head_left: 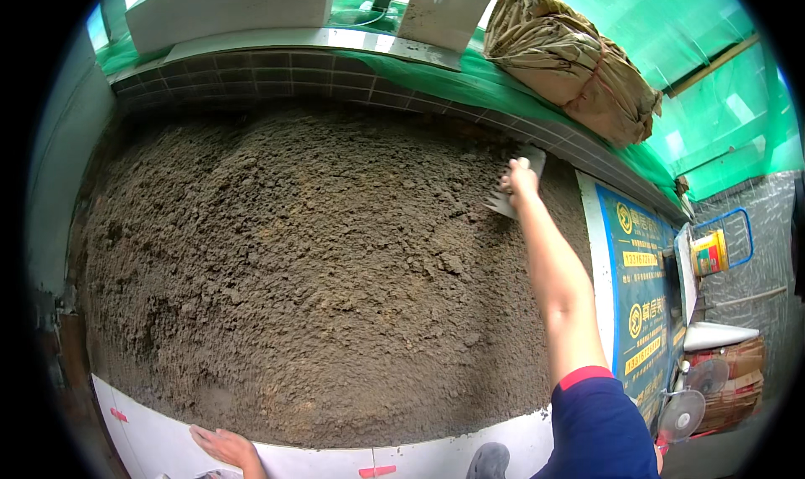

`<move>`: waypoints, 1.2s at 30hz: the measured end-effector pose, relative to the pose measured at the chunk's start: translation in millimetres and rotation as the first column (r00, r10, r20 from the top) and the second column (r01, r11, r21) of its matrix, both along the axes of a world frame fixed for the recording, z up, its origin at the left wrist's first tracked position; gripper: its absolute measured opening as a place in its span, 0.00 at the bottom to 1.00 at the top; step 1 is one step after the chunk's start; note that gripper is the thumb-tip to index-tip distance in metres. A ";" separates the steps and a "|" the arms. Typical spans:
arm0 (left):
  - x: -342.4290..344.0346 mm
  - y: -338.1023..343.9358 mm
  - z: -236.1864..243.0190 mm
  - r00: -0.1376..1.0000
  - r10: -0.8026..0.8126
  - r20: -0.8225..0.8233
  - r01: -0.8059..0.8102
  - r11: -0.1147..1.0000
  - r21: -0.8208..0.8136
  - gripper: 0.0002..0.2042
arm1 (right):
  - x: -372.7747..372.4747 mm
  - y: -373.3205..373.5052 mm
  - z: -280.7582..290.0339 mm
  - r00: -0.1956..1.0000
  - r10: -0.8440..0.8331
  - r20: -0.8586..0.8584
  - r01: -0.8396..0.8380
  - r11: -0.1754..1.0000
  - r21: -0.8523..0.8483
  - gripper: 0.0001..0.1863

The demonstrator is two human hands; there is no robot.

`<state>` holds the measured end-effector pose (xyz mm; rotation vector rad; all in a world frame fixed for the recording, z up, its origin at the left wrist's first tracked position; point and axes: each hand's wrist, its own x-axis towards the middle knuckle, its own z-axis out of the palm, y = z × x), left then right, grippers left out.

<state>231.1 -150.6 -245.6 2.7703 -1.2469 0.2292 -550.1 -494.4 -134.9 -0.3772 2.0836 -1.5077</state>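
My right hand (520, 180) is closed round a grey metal trowel (534, 158). My arm reaches forward, and the blade rests at the far right part of a wide bed of damp grey-brown mortar (352, 253). The trowel's handle is mostly covered by my fingers. At the near left, my left hand (223, 445) lies with its fingers stretched out on the white tiles (327, 460) along the mortar's front edge. Lumps and crumbs cover the mortar's rough surface.
Dark wall tiles (310, 75) border the far side below a ledge. A brown bundle of sacks (579, 68) sits on green sheeting there. To the right lie a blue printed floor cover (631, 269), a yellow bucket (709, 253), a fan (681, 414) and stacked cardboard (740, 387).
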 end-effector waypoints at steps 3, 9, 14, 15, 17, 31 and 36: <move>15.0 5.3 -8.0 0.999 0.013 0.048 -0.013 1.000 -0.004 0.29 | 2.3 -8.7 -5.1 0.987 -0.023 0.162 0.026 1.000 -0.017 0.13; 9.2 3.1 -1.8 0.999 0.034 0.000 -0.034 0.999 0.028 0.30 | 121.4 -59.5 -5.2 0.927 0.287 0.244 -0.275 0.958 -0.082 0.10; 6.2 0.4 -1.0 1.000 0.029 -0.003 -0.029 0.999 -0.018 0.30 | 310.9 -61.3 16.4 0.691 0.723 0.022 -0.715 0.678 0.171 0.17; 1.3 -0.6 -2.8 1.000 0.028 -0.011 -0.029 0.999 -0.045 0.30 | 333.5 -61.4 10.0 0.603 0.786 -0.136 -0.741 0.615 0.270 0.19; 1.3 0.1 11.2 0.998 0.057 -0.027 -0.057 0.998 -0.006 0.30 | 402.0 -35.9 23.6 0.477 0.769 -0.425 -0.717 0.620 0.318 0.24; 2.0 1.0 12.5 0.997 0.010 -0.072 -0.011 1.000 -0.005 0.31 | 373.1 -79.8 11.5 0.319 0.839 -0.440 -0.673 0.527 0.518 0.26; -0.9 -2.3 15.9 0.996 0.041 -0.082 -0.041 0.999 0.004 0.31 | 258.6 -65.6 -9.3 0.589 0.624 -0.515 -0.419 0.780 0.465 0.34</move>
